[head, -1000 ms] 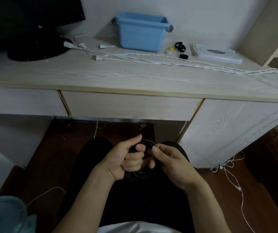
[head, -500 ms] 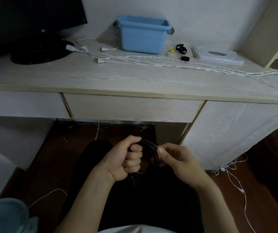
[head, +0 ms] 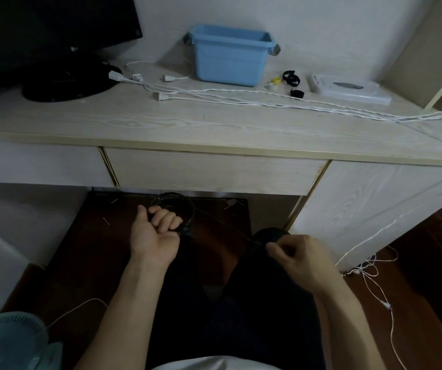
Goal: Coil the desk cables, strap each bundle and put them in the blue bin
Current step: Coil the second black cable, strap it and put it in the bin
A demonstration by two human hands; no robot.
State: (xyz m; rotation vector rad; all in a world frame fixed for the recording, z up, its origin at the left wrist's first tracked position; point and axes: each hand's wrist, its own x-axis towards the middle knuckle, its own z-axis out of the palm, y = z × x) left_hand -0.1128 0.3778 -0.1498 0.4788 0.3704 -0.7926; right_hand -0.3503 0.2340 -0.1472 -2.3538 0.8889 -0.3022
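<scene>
My left hand (head: 158, 231) grips a coil of black cable (head: 178, 205) just below the desk's front edge. A straight run of that cable stretches down to the right, where my right hand (head: 298, 253) pinches it above my knee. The blue bin (head: 230, 58) stands at the back of the desk (head: 161, 124). Several white cables (head: 281, 101) lie stretched across the desktop and drop over its right edge. Black straps (head: 291, 77) lie to the right of the bin.
A black monitor stand (head: 64, 84) fills the desk's back left. A flat white device (head: 348, 89) lies at the back right. More white cable (head: 374, 279) trails on the floor at the right. A light blue fan (head: 8, 340) sits at the lower left.
My hands have parted: the left has risen with the coil toward the desk, and the right has slid out to the right along the black cable, drawing a length taut.
</scene>
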